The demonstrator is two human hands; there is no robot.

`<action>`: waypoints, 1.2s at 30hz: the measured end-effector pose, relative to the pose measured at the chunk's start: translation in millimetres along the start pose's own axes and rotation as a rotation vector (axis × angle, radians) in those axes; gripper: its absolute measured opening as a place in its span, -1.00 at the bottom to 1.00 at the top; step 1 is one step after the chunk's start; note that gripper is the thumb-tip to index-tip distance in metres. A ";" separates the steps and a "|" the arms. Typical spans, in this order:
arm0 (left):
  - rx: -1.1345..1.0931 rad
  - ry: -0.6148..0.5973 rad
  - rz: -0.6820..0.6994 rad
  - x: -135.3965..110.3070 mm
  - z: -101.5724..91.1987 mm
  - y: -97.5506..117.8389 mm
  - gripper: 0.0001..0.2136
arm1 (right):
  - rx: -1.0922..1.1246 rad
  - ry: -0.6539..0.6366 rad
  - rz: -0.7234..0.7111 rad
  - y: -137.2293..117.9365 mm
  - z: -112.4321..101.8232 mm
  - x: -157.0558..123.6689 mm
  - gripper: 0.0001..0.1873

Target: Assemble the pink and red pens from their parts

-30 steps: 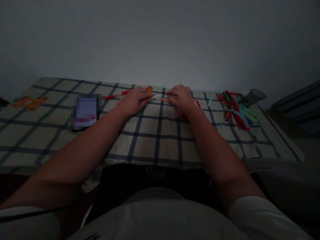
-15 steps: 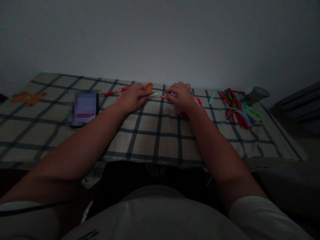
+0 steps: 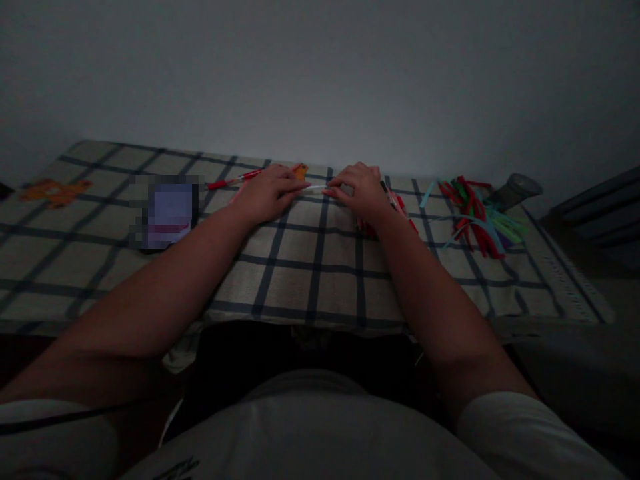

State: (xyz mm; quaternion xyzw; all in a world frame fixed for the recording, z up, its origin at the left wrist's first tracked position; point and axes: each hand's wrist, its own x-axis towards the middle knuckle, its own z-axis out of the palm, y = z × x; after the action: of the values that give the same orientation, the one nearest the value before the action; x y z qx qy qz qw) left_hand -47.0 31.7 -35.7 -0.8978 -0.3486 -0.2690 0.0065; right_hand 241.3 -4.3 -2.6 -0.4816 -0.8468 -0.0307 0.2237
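Both of my hands rest at the far middle of a checked tablecloth (image 3: 310, 267) in dim light. My left hand (image 3: 267, 193) has its fingers drawn together on one end of a thin pale paper strip (image 3: 316, 189). My right hand (image 3: 359, 190) pinches the strip's other end, fingers curled. A small heap of red strips (image 3: 400, 210) lies partly hidden under my right wrist. A red pen (image 3: 234, 180) lies just beyond my left hand.
A pile of red, green and blue paper strips (image 3: 475, 213) lies at the right, beside a dark jar (image 3: 513, 189) on its side. A blurred-out rectangular object (image 3: 167, 212) sits at the left. Orange cut-out shapes (image 3: 53, 191) lie far left. A wall stands behind the table.
Hands stay on the strip with hardly any movement; the view has tilted slightly, so the table sits a little higher in the picture.
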 end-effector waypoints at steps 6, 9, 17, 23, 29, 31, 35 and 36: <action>-0.030 -0.006 -0.022 0.2 -2.4 2.8 -0.62 | -0.022 -0.038 0.031 -4.2 -7.6 -0.9 -0.62; -0.042 -0.013 -0.018 0.5 -2.7 2.8 -0.61 | -0.041 -0.062 0.038 -7.2 -9.4 -0.6 -0.60; -0.050 -0.017 -0.001 0.8 -1.5 1.1 -0.61 | -0.037 -0.062 0.022 -9.3 -6.8 0.4 -0.59; -0.076 -0.021 -0.012 0.3 -4.3 6.6 -0.60 | -0.051 -0.082 0.025 -13.7 -8.1 -0.6 -0.60; -0.073 -0.017 -0.014 0.3 -3.5 6.4 -0.60 | -0.003 -0.062 0.024 -13.5 -4.0 -0.7 -0.59; -0.064 -0.020 -0.018 0.4 -2.8 6.3 -0.58 | 0.010 -0.055 0.015 -11.7 -1.2 -0.2 -0.60; -0.053 -0.021 -0.023 0.5 -2.0 5.4 -0.57 | 0.002 -0.040 0.004 -11.1 3.6 1.1 -0.61; -0.048 -0.029 -0.025 0.5 -1.9 5.1 -0.57 | -0.008 -0.040 0.003 -11.8 3.8 1.1 -0.61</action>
State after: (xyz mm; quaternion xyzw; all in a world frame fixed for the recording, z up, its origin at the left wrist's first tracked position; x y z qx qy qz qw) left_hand -44.4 27.7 -32.9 -0.8971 -0.3533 -0.2642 -0.0236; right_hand 229.7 -8.6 -3.6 -0.4843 -0.8503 -0.0238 0.2048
